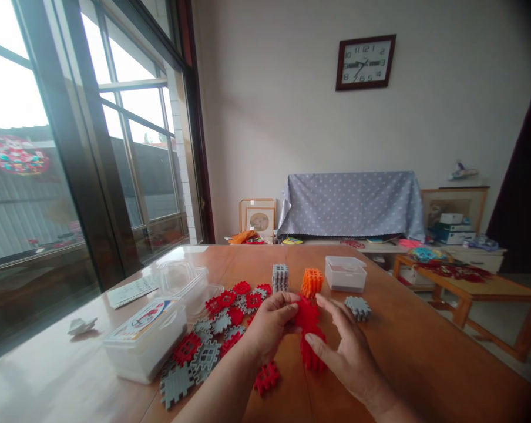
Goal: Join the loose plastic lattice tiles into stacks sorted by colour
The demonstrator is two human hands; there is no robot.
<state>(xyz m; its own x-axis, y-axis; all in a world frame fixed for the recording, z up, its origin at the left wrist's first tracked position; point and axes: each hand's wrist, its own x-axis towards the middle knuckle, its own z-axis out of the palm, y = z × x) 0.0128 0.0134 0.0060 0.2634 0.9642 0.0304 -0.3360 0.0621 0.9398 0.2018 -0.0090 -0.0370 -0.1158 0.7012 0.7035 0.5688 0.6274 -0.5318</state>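
Note:
My left hand (276,320) pinches a flat red interlocking tile (307,314) between thumb and fingers, above the table. Close by on the right, my right hand (342,338) has its thumb and fingers apart, near the tile and holding nothing that I can see. Beneath the two hands stands a stack of red tiles (313,355), its top partly covered by my right thumb. Behind them are a stack of orange tiles (312,283) and a stack of grey tiles (280,277). Loose red and grey tiles (207,354) lie in a heap to the left of my left hand.
A lidded clear plastic box (144,341) with a label sits at the left, near open clear containers (181,281) and a paper sheet (132,291). At the right are a small clear box (345,274) and more grey tiles (358,307). One red tile (266,378) lies near the front.

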